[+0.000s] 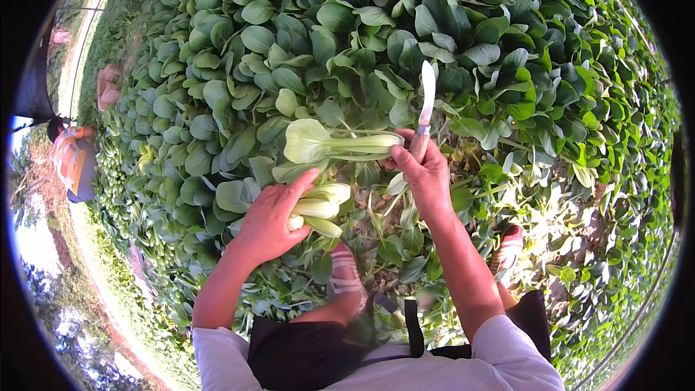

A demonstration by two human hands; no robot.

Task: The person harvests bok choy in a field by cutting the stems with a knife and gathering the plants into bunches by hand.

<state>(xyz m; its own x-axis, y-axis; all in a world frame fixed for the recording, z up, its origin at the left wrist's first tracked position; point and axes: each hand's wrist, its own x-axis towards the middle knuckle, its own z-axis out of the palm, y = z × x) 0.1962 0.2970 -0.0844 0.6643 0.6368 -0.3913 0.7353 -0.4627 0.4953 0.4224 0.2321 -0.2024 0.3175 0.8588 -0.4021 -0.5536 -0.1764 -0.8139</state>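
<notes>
My right hand (426, 171) grips the wooden handle of a knife (428, 92), its slightly curved blade pointing up and away from me. Between that hand's thumb and fingers is also the pale base of a cut bok choy (361, 145), which lies sideways with its leaf towards the left. My left hand (274, 214) is wrapped around several bok choy stalks (320, 203), their white-green bases facing right. Their leaves are partly hidden under that hand. Both hands are above the leafy bed, close in front of my body.
Dense bok choy plants (347, 27) spread ahead and to both sides. Loose leaves and bare soil (380, 277) lie around my sandalled feet (345, 269). At the far left another person (73, 165) is bent over near a pinkish-brown container (109, 87), beside a light path (81, 54).
</notes>
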